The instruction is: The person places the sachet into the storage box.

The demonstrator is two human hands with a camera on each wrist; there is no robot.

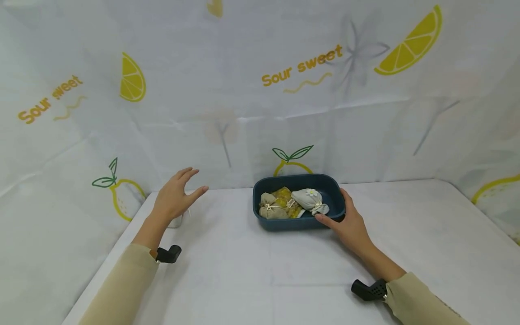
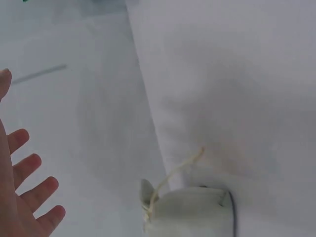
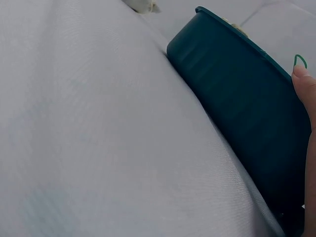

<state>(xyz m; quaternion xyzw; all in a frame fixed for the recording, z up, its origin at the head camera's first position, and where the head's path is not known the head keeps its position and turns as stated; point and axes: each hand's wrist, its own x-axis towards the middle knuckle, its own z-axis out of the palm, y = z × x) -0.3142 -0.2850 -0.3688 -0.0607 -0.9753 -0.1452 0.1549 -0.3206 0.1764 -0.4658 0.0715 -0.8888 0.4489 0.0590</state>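
Note:
A dark teal plastic bin stands on the white-covered table near the back. Inside lie a beige drawstring sachet, a yellow patterned sachet and a light grey sachet with a daisy on it. My right hand holds the bin's right end, thumb at the front rim and fingers round the side. Off to the left, my left hand hovers with fingers spread and nothing in it. Below it is a pale pouch with a cream cord, mostly hidden by the wrist in the head view.
A white cloth printed with lemons hangs right behind the table. The white table cover reaches out to both sides of the bin. Each wrist wears a black camera mount.

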